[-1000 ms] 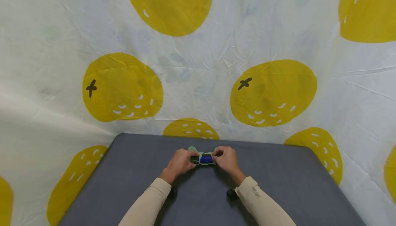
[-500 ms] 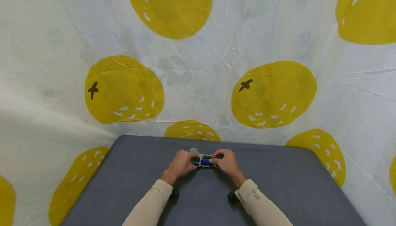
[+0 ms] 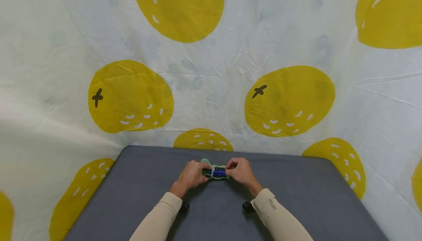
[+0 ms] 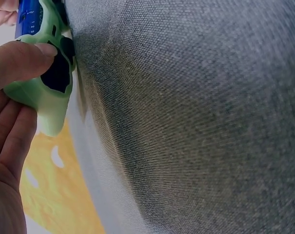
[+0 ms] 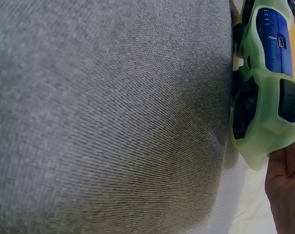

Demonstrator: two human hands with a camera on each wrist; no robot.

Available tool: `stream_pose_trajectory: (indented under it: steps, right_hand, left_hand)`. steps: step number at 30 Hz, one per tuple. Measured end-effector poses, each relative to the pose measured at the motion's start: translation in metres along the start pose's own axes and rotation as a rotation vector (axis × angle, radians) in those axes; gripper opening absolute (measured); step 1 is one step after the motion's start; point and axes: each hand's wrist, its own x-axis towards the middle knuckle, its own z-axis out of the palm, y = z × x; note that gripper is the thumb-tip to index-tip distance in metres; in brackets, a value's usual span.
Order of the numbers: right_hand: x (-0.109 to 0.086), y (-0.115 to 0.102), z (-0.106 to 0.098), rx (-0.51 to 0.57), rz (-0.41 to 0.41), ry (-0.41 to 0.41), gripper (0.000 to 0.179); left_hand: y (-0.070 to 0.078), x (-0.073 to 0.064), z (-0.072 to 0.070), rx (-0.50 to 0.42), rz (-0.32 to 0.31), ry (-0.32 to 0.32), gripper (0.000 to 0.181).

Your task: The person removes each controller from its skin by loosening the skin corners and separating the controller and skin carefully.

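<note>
A blue game controller (image 3: 219, 173) in a pale green silicone sleeve (image 5: 271, 129) is held between both hands just over the grey surface, its shoulder-button edge turned towards me. My left hand (image 3: 192, 174) grips one end. In the left wrist view, the thumb (image 4: 25, 59) presses near a dark face area and the other fingers lie against the sleeve. The opposite end is pinched by my right hand (image 3: 242, 171); in the right wrist view its fingers are partly hidden behind the sleeve. A small port and printed numbers show on the blue body (image 5: 276, 44).
A grey cloth-covered table (image 3: 148, 182) lies beneath the hands. Behind it hangs a white sheet (image 3: 211, 98) printed with large yellow fruit. Black wrist devices (image 3: 248, 207) sit below both cuffs.
Both hands keep hold of the controller in nearly the same place. The right thumb and fingers shift slightly along the sleeve's right end, and the controller tilts a little.
</note>
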Motion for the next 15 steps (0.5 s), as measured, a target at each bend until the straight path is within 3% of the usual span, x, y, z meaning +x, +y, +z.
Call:
stream_pose_trajectory:
  steps: [5,11,15]
  right_hand:
    - [0.0053,-0.002,0.0027,-0.048,-0.062,-0.028,0.013]
    - [0.0054,-0.0015,0.0027,-0.157,-0.22,-0.019,0.022]
    - [0.0049,-0.0003,-0.0016,-0.162,-0.241,-0.057,0.021]
  left_hand:
    - [0.0003,0.0009,-0.0002,0.011,0.004,0.024,0.034]
    - [0.0044,-0.0002,-0.0008,0.028,0.003,0.016,0.034]
    - [0.0064,-0.0011,-0.0013,0.02,-0.004,0.006,0.035]
